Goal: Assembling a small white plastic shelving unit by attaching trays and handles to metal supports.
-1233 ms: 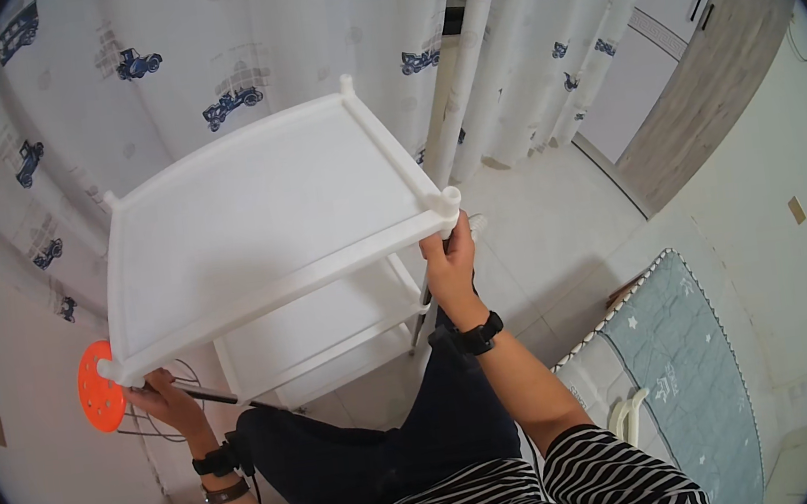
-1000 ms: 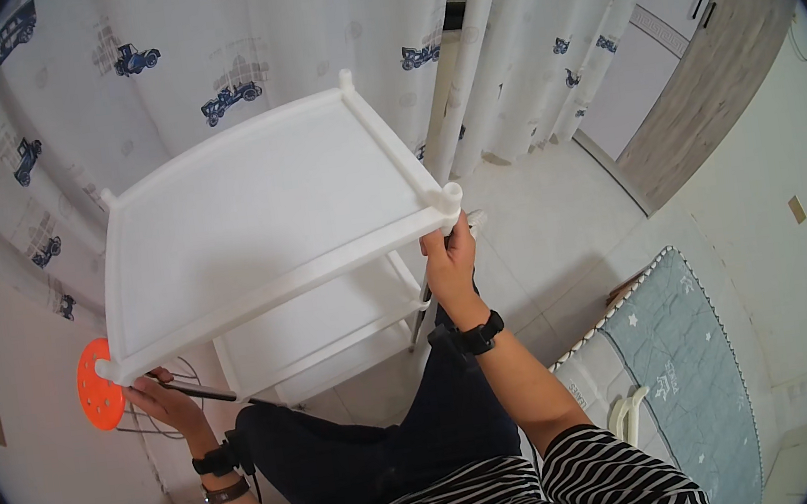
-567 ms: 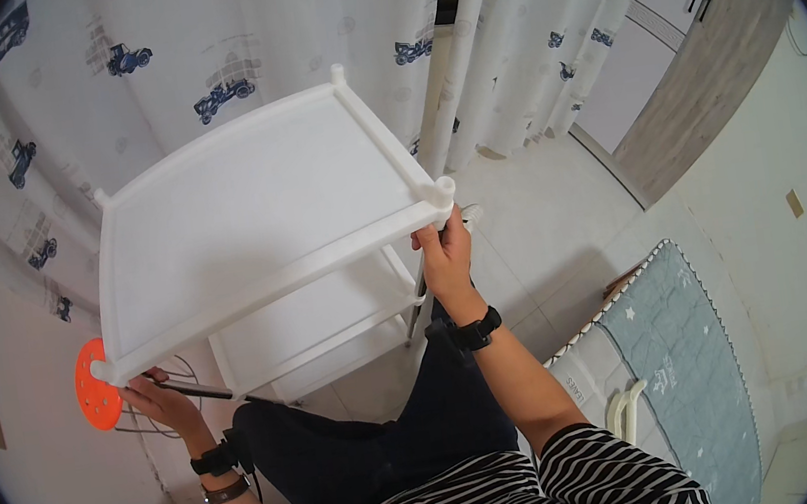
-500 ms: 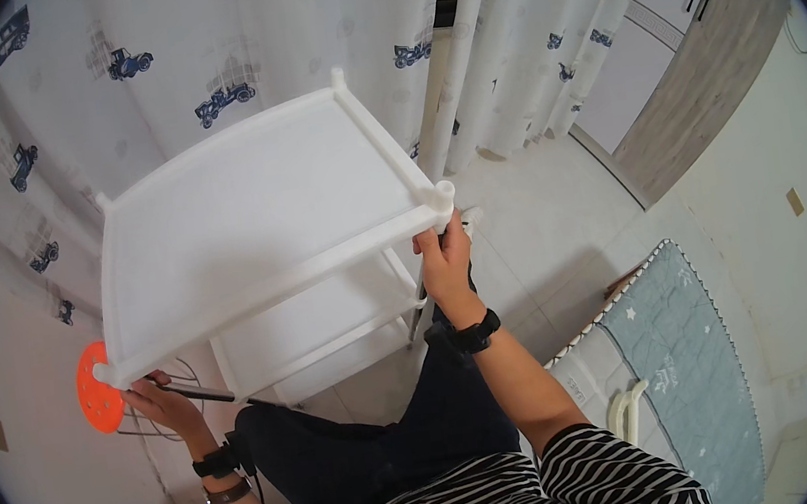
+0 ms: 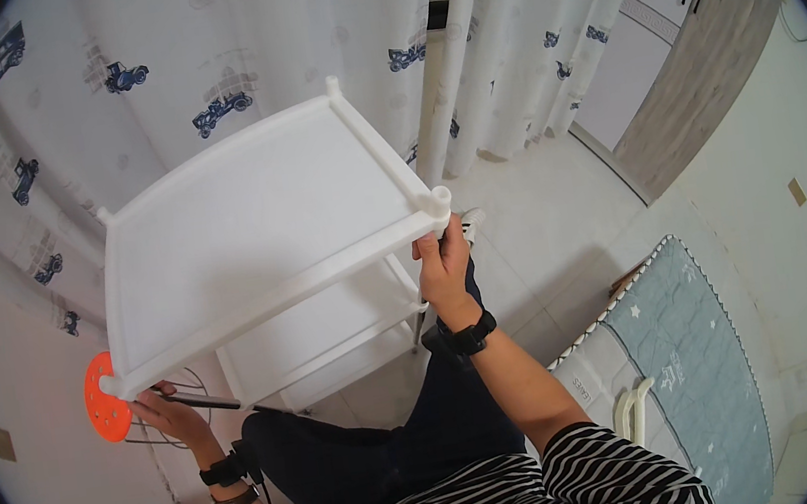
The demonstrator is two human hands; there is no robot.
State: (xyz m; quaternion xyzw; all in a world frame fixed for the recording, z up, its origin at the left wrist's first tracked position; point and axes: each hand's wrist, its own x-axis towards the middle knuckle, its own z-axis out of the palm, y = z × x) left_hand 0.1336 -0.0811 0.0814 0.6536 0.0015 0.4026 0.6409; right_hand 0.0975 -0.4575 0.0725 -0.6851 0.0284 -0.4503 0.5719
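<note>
Right hand [image 5: 444,269]: fingers curled closed round the leg just below the near-right corner of the white shelf unit [image 5: 249,226], thumb on the near side. Left hand [image 5: 174,416]: fingers closed in on the dark leg [image 5: 202,400] by the near-left corner, narrow grip; exact fingertip contact partly hidden. Shelf unit sits in front of the person, upper tray tilted in view, lower tray [image 5: 327,327] below it, just beyond the knees. Orange stool seat [image 5: 105,404] just beside the near-left corner. Patterned curtain [image 5: 176,119] behind.
</note>
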